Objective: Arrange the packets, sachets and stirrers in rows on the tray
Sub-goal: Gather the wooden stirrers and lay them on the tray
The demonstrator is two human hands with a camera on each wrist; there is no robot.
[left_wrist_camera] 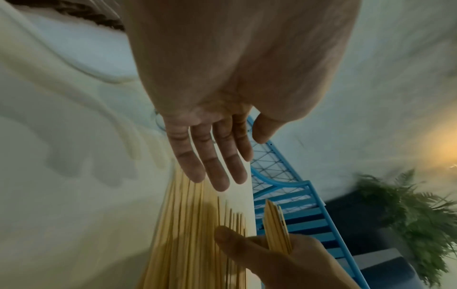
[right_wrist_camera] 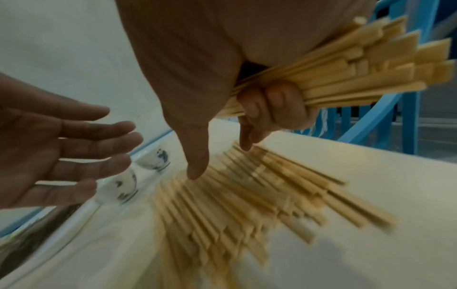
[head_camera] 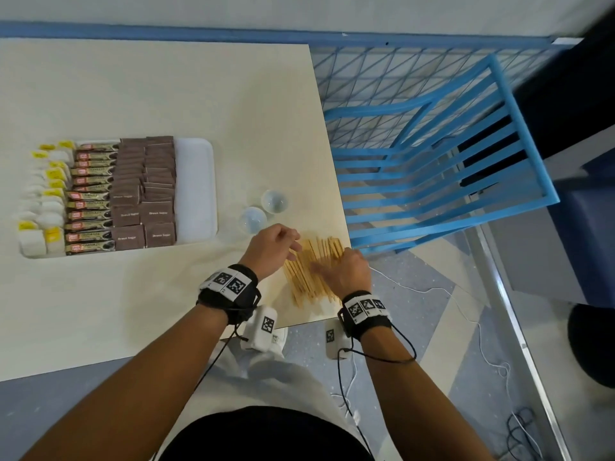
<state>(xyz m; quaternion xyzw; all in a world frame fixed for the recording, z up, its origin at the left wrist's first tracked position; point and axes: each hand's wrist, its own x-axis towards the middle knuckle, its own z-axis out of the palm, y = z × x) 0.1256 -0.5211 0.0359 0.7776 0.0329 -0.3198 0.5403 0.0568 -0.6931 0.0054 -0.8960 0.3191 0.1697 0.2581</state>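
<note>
The stirrers [head_camera: 314, 271] were bunched in the right hand's [head_camera: 346, 272] closed grip, the flat, empty left hand [head_camera: 271, 249] kept beside them, likely so a row could be laid on the tray [head_camera: 196, 181].

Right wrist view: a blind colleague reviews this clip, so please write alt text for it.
The right hand grips a bundle of stirrers, index finger and thumb pointing down at more stirrers fanned on the table. The left hand hovers open at left, near two clear cups.

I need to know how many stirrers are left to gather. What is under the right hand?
Loose stirrers lie fanned on the table under the right hand, which grips a bundle. Their number is hidden.
</note>
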